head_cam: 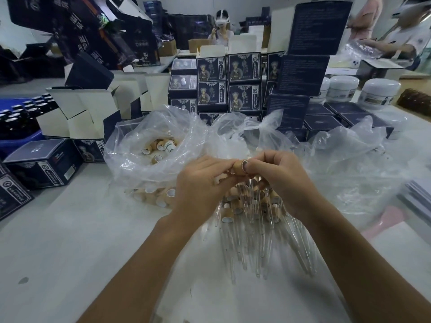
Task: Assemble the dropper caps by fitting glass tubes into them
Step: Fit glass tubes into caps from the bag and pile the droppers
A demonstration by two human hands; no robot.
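1. Both hands met over the middle of the table (70, 229), fingers curled round one wooden dropper cap (240, 168) held between them.
2. The left hand (201, 183) pinched the cap from the 9 o'clock side; its fingers also seemed to hold a second pale piece lower down, too hidden to identify.
3. The right hand (279, 180) gripped the cap from the 3 o'clock side, thumb and forefinger at its open dark mouth.
4. Whether a glass tube was already seated in the held cap could not be told; the fingers covered it.
5. Directly beneath the hands, toward 6 o'clock, lay a heap of finished droppers (251, 220), wooden collars bunched together and clear glass tubes (256, 257) fanning toward the viewer.
6. At 10 o'clock from the hands sat an open plastic bag (130, 145) with loose caps (161, 145) inside, more caps showing through its lower wall.
7. A second crumpled plastic bag (345, 159) spread out at 2 o'clock.
8. Stacked dark printed boxes (243, 82) stood at 12 o'clock behind the bags, with white jars (380, 94) further toward 2 o'clock.
9. Open white-lined cartons (88, 113) and a blue crate of dark bottles (21, 117) occupied the 10 o'clock edge.
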